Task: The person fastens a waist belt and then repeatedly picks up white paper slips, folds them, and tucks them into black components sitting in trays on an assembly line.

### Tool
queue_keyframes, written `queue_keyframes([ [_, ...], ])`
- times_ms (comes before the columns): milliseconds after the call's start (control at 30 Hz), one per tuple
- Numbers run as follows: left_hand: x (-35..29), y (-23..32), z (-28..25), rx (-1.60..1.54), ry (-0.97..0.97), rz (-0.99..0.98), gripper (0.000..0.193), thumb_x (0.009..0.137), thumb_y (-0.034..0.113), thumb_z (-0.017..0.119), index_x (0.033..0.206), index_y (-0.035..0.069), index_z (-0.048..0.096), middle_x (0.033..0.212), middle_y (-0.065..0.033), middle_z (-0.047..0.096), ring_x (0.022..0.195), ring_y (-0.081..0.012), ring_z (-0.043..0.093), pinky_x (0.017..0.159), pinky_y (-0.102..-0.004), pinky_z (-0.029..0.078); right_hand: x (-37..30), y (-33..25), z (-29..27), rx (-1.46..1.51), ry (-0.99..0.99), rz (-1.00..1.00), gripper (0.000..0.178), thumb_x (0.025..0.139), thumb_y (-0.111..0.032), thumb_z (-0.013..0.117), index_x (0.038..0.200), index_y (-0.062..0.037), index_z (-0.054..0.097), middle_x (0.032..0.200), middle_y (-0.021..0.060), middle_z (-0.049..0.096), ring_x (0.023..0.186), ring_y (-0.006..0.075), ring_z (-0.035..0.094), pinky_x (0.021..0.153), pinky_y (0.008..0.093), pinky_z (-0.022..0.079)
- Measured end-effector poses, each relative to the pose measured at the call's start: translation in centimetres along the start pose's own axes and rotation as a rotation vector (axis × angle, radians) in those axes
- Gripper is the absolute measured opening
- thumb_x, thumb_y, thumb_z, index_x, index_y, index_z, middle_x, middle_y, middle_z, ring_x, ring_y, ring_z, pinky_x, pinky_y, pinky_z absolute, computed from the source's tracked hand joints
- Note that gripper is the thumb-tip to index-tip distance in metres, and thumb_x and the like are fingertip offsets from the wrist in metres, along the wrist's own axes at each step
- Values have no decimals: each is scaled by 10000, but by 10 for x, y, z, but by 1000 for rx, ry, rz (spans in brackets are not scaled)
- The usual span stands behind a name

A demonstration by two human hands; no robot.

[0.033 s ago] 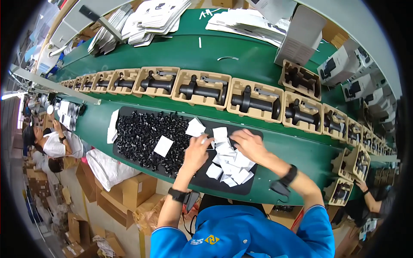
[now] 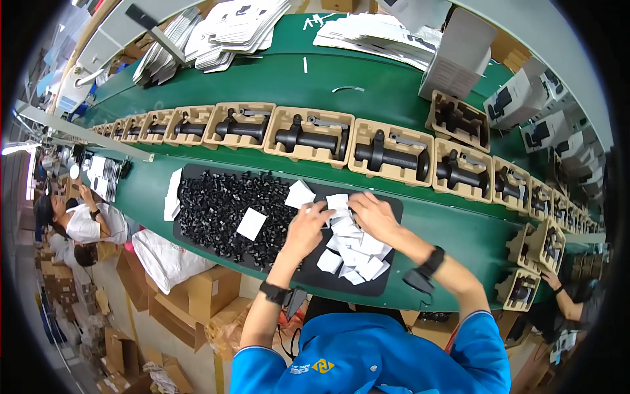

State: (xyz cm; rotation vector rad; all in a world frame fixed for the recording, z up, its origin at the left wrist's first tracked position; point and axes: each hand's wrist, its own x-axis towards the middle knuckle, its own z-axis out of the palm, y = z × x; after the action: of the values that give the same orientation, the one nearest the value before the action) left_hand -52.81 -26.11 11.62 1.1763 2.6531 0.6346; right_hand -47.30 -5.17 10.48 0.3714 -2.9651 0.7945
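Both hands work over a black mat [image 2: 387, 284] on the green bench. My left hand [image 2: 306, 230] has bent, closed fingers, and what lies in them is hidden. Beside its fingertips a small white packet [image 2: 337, 201] is upright or tilted; I cannot tell which. My right hand [image 2: 374, 217] pinches this packet's right edge. Below the hands lies a loose heap of white packets [image 2: 357, 248]. To the left spreads a pile of small black parts [image 2: 220, 213], with one white packet [image 2: 251, 224] on top and another [image 2: 300, 194] at its right edge.
Beyond the mat runs a row of brown pulp trays [image 2: 308, 138] holding black tubular devices. Flat white boxes [image 2: 233, 29] are stacked at the back; a tall box [image 2: 459, 56] stands right. Co-workers sit at the far left [image 2: 98, 220] and right [image 2: 571, 305]. Cartons [image 2: 197, 289] stand below left.
My right hand has shifted slightly left and up, its fingertips now nearer the white packet and my left hand. The left hand has moved a little to the right.
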Motion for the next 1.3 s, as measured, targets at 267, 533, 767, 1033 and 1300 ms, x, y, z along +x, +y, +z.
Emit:
queue_keyframes([
  [267, -4, -45, 49, 238, -36, 242, 54, 697, 145, 578, 715, 132, 628, 773, 9, 588, 854, -171, 545, 692, -317, 478, 43, -6, 89, -255, -129, 98, 99, 649, -95, 616, 734, -60, 580, 852, 72, 566, 821, 242, 584, 625, 353, 519],
  [533, -7, -47, -9, -484, 55, -145, 219, 762, 118, 663, 975, 64, 668, 888, -128, 651, 830, -293, 593, 734, -357, 473, 36, 0, 90, -32, -225, 410, 77, 710, -67, 574, 778, -75, 609, 943, 100, 577, 908, 272, 602, 700, 381, 516],
  [767, -33, -61, -25, -771, 37, -458, 233, 808, 92, 658, 1012, -20, 638, 853, -55, 652, 708, -82, 555, 631, -237, 461, 82, 5, 98, -118, -644, 718, 408, 658, -150, 730, 1050, -80, 642, 1188, 144, 565, 1121, 312, 520, 861, 399, 472],
  [1033, -4, -31, -50, -860, 47, -424, 246, 814, 70, 654, 1044, -15, 636, 807, -4, 623, 634, -31, 497, 550, -181, 403, 62, 27, 81, 122, -480, 503, 268, 561, -214, 794, 804, -149, 701, 921, 56, 655, 945, 225, 605, 710, 372, 495],
  [1300, 50, -12, -66, -906, -86, -389, 294, 805, 33, 656, 1064, -85, 581, 890, -101, 650, 724, -111, 613, 598, -241, 538, -77, 89, -110, 231, 518, 881, 164, 720, -186, 692, 805, -56, 641, 775, 121, 641, 733, 205, 643, 656, 325, 505],
])
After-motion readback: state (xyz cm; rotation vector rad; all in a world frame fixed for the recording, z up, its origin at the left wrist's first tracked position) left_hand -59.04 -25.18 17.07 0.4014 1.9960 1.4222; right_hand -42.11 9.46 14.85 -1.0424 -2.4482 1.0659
